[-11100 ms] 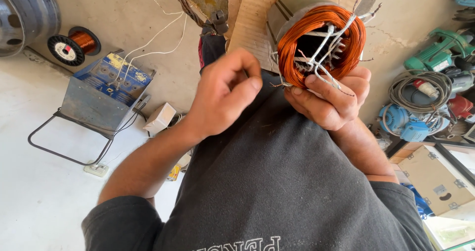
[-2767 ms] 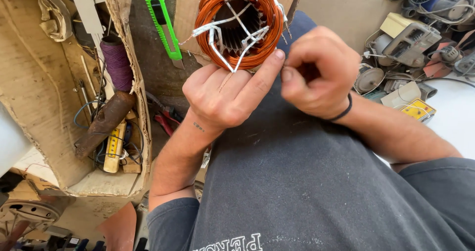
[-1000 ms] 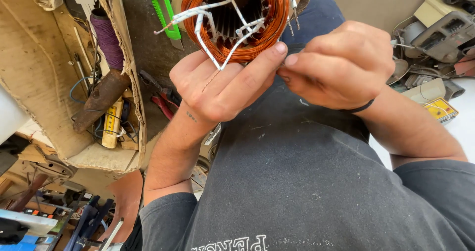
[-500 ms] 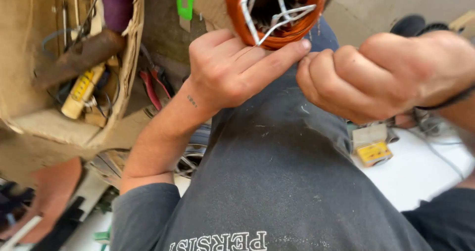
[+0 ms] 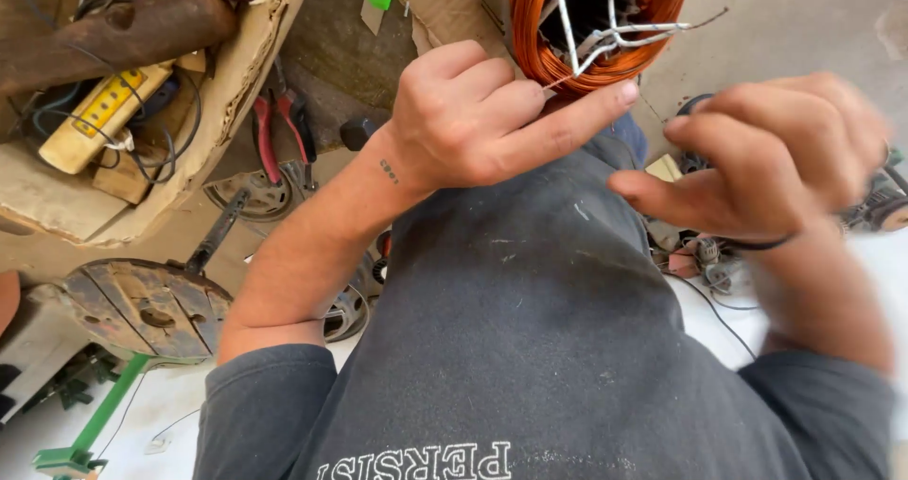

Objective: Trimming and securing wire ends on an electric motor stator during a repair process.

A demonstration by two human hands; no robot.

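Left hand [image 5: 473,121] against copper winding [image 5: 596,21]

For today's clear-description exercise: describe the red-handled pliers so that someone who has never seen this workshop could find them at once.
Start at the big torn cardboard box on the left, full of tools and cables. Just off its right edge, left of the person's left hand, the red-handled pliers lie on the ground. Their two slim red handles stand out from the dark, rusty metal parts around them.

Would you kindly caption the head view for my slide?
Left hand braced against orange copper winding; right hand drawn back, apart.

Bright daylight, soft shadows; right hand [image 5: 776,163] motion-blurred.
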